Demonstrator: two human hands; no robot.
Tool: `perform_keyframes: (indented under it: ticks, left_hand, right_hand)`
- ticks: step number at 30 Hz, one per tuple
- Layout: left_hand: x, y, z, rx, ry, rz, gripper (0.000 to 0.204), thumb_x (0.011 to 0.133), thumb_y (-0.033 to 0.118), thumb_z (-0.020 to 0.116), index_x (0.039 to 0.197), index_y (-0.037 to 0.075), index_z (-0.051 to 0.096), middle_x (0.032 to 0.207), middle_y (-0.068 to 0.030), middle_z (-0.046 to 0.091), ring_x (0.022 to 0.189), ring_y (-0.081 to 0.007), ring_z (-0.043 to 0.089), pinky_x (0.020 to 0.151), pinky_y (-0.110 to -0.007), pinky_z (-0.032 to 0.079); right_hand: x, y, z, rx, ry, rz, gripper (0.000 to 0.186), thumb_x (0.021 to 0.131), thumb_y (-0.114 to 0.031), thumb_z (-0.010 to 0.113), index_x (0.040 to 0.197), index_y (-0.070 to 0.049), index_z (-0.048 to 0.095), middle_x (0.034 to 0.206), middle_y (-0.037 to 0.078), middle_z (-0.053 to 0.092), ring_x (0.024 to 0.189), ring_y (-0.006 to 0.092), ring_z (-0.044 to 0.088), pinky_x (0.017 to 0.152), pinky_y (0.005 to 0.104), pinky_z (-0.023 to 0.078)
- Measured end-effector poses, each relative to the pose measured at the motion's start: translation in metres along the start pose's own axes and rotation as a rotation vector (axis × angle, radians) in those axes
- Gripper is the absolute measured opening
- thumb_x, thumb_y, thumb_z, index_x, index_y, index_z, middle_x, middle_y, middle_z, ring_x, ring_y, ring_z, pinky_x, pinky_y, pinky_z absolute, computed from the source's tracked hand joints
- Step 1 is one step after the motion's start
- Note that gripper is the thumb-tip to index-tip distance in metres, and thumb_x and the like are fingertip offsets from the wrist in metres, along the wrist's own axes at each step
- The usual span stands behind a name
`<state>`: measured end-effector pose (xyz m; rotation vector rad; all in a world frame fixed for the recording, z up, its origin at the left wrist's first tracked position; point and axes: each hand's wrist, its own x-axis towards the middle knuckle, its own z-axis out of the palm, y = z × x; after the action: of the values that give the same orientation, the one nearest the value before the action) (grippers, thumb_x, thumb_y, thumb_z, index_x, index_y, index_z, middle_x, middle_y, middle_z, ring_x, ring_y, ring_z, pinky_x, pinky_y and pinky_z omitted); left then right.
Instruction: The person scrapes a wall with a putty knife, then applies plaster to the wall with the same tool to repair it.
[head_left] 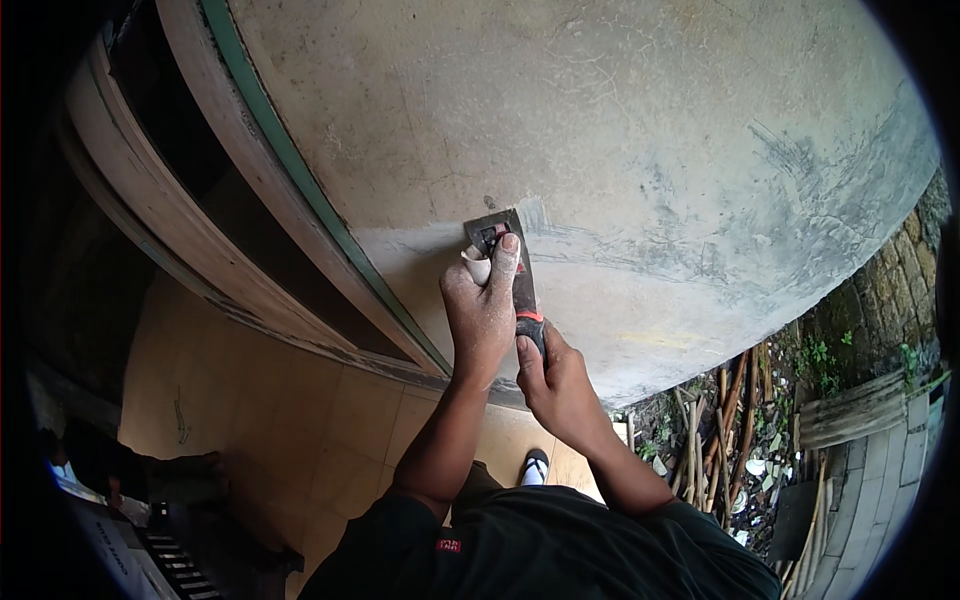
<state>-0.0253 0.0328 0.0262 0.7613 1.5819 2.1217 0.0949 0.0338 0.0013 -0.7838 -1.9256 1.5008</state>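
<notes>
At the center of the frame, we find a dark scraper (525, 290) with an orange-red band near its black handle, its broad head up against a weathered plaster wall (620, 120). The right hand (562, 393) grips the handle from below, fingers wrapped round and thumb laid along it. Above, the left hand (480, 315), dusted white, is closed at the scraper's head, thumb pressed on top; a curled white piece (476, 266) sits tucked by its fingers, though we cannot tell what it is.

Around the tool, we note a pale patch (535, 213) just beside the head and gray streaks (840, 170) toward the upper right. A green strip (285, 145) edges the plaster at upper left, next to a wooden frame (215, 125). Below, we look down on a dark shirt (560, 540), a sandaled foot (535, 465) and tan floor tiles (300, 400). Sticks (738, 425) and scattered debris (755, 467) lie at lower right.
</notes>
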Motion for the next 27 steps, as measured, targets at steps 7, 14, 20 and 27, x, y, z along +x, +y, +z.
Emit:
perform_keyframes:
  ticks: [7, 14, 20, 27]
  left_hand:
    - [0.005, 0.010, -0.002, -0.012, -0.005, 0.042, 0.030, 0.094, 0.025, 0.062, 0.085, -0.003, 0.064, 0.070, -0.0019, 0.061, 0.065, -0.0068, 0.052, 0.059, -0.025, 0.043]
    - [-0.005, -0.022, -0.011, 0.054, 0.041, -0.062, 0.030, 0.093, 0.024, 0.063, 0.084, -0.004, 0.065, 0.067, -0.0017, 0.060, 0.062, -0.0069, 0.052, 0.058, -0.026, 0.043]
    - [0.001, 0.005, -0.005, 0.059, 0.017, 0.035, 0.031, 0.095, 0.025, 0.061, 0.084, -0.005, 0.065, 0.069, -0.0022, 0.061, 0.064, -0.0065, 0.052, 0.057, -0.025, 0.043]
    - [0.005, 0.004, -0.005, 0.073, 0.009, 0.002, 0.030, 0.094, 0.025, 0.062, 0.086, -0.004, 0.064, 0.067, -0.0019, 0.061, 0.063, -0.0061, 0.051, 0.058, -0.026, 0.043]
  right_hand:
    - [0.007, -0.008, 0.001, 0.006, -0.017, -0.021, 0.030, 0.097, -0.019, 0.051, 0.113, 0.006, 0.051, 0.062, 0.026, 0.057, 0.053, 0.0375, 0.060, 0.052, 0.0415, 0.043]
    - [-0.001, 0.005, 0.004, -0.002, -0.024, -0.043, 0.027, 0.097, -0.018, 0.049, 0.109, 0.006, 0.052, 0.062, 0.027, 0.057, 0.055, 0.0406, 0.060, 0.052, 0.0429, 0.042]
    - [0.004, -0.006, 0.002, -0.063, -0.034, -0.013, 0.029, 0.097, -0.018, 0.050, 0.113, 0.006, 0.052, 0.064, 0.026, 0.058, 0.058, 0.0379, 0.061, 0.057, 0.0415, 0.045]
    - [0.004, -0.005, 0.001, -0.029, -0.036, 0.008, 0.030, 0.096, -0.019, 0.050, 0.113, 0.006, 0.052, 0.067, 0.028, 0.058, 0.062, 0.0403, 0.063, 0.057, 0.0414, 0.045]
